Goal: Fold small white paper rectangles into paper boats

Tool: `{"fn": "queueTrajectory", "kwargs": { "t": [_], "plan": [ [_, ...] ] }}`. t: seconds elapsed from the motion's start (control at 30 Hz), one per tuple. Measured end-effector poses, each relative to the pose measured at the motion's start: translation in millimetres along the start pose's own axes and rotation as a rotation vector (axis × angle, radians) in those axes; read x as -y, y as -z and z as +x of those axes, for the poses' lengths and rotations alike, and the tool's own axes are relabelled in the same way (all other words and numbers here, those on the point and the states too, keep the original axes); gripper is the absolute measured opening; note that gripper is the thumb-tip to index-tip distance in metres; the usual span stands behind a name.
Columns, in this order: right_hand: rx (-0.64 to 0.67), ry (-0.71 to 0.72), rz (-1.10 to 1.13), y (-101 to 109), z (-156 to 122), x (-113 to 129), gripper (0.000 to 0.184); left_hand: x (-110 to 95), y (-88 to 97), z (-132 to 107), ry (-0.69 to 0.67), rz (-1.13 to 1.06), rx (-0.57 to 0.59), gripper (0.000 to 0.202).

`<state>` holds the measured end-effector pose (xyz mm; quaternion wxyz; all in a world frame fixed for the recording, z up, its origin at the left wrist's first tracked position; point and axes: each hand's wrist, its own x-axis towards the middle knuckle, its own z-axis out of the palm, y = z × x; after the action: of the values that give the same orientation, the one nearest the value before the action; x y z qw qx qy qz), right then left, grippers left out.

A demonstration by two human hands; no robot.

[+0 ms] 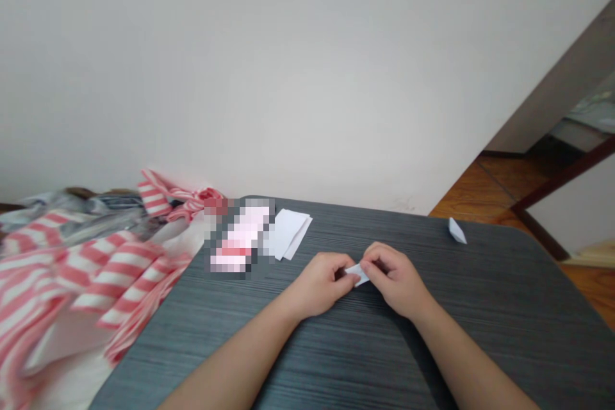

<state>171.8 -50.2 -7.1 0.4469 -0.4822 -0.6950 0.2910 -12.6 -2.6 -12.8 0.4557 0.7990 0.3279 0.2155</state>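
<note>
While the left hand (318, 284) and right hand (394, 279) meet, they pinch one small folded paper (359, 275). On the table (485, 333) lie another folded paper (457, 230) and one white stack (289, 234).

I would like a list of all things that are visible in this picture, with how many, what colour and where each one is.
table: 1, dark grey with wood grain, in front of the person
folded paper: 1, white, between the two hands
small folded paper: 1, pale white, far right edge of the table
paper sheets: a few, white, far edge of the table
blurred object: 1, pink and white, left of the paper sheets, too blurred to identify
striped fabric: cannot count, pink and white, left of the table
grey clothing: cannot count, grey, behind the striped fabric
wall: 1, off-white, behind the table
floor: 1, orange-brown wood, right of the table
left hand: 1, pinching the folded paper
right hand: 1, pinching the folded paper
</note>
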Motion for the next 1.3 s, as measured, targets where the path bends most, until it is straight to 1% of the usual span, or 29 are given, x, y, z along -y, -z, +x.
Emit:
{"fn": "queueTrajectory", "kwargs": {
  "t": [0.13, 0.23, 0.33, 0.5, 0.77, 0.93, 1.07, 1.2, 1.3],
  "plan": [
    [0.019, -0.03, -0.035, 0.9, -1.5, -3.0, 0.014, 1.3, 0.6, -0.1, 0.037, -0.063, -0.026, 0.021],
    [0.043, -0.032, -0.077, 1.8, -1.3, -4.3, 0.018, 2.0, 1.2, 0.0, 0.058, -0.09, -0.031, 0.019],
    [0.063, -0.024, -0.1, 2.3, -1.1, -4.1, 0.022, 2.1, 1.0, 0.1, 0.057, -0.092, -0.023, 0.02],
    [0.073, -0.013, -0.088, 4.0, -1.4, -1.3, 0.023, 1.4, 0.5, 0.0, 0.053, -0.113, -0.029, 0.019],
    [0.09, -0.043, -0.097, 3.7, -0.6, -3.4, 0.022, -3.8, 3.7, -0.9, 0.087, -0.156, -0.023, 0.033],
    [0.092, -0.058, -0.116, 3.5, -1.8, -4.5, 0.025, -2.7, 3.7, 0.3, 0.128, -0.236, -0.031, 0.032],
    [0.091, -0.041, -0.112, 4.7, -2.1, -3.8, 0.026, -2.4, 3.0, 2.1, 0.148, -0.289, -0.03, 0.03],
    [0.083, -0.03, -0.107, 5.1, -1.5, -3.8, 0.026, -4.1, 2.3, 2.6, 0.152, -0.35, -0.067, 0.033],
    [0.082, -0.034, -0.103, 4.3, -1.4, -4.0, 0.026, -5.1, 2.1, 1.9, 0.159, -0.355, -0.081, 0.034]
  ]
}}
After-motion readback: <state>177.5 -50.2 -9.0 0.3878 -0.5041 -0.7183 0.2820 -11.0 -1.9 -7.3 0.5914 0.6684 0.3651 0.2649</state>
